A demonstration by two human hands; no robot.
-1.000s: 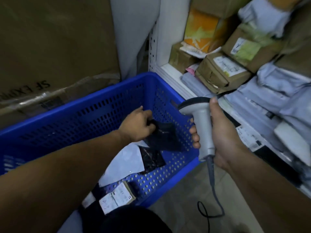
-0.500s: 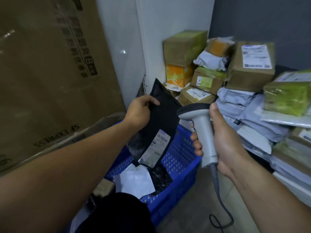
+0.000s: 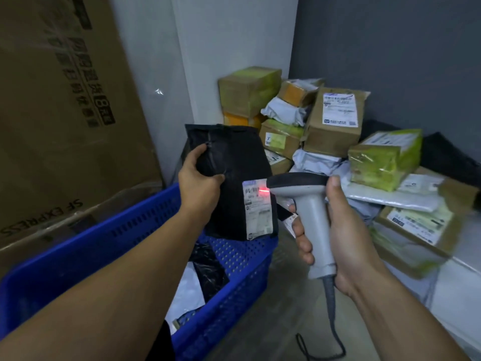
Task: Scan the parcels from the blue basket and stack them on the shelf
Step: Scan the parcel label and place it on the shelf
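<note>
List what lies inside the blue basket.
The blue basket shows a white mailer and a black bag. The left arm and the held black parcel hide the rest.

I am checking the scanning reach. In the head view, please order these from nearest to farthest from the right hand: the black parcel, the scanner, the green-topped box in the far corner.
1. scanner: gripped in the right hand itself.
2. black parcel: just left of the scanner head, held by the left hand.
3. green-topped box: far back, in the corner behind the parcel.
</note>
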